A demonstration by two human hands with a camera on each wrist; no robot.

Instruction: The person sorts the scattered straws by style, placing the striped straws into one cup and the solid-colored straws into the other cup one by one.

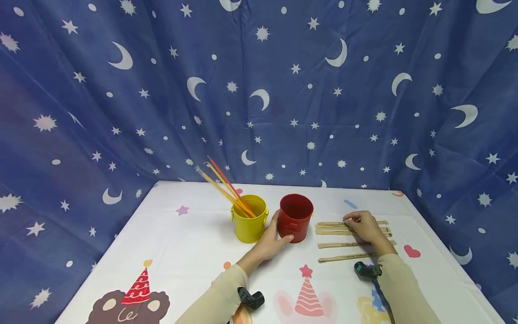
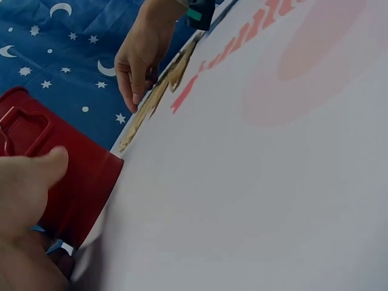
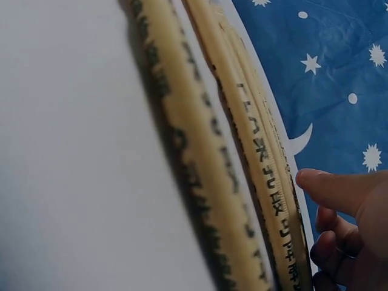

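My left hand (image 1: 268, 243) holds a small red metal bucket (image 1: 296, 220) by its side, with the thumb (image 2: 53, 167) across its lower front; the bucket's rim faces up. My right hand (image 1: 366, 226) reaches over a row of slim tan paper-wrapped straws (image 1: 337, 232) printed with dark lettering. Its fingertips are right at the farthest straws. In the right wrist view the thumb (image 3: 330, 188) stretches out beside the far straws, while the other fingers bend below it. Two nearer straws (image 1: 344, 258) lie apart from the bunch.
Close on the left of the red bucket stands a yellow bucket (image 1: 246, 230) with several long yellow and red sticks (image 1: 226, 182) leaning out of it. The table wears a white cartoon-print cloth (image 1: 186, 252). Behind it hangs a blue curtain (image 1: 259, 130) with moons and stars.
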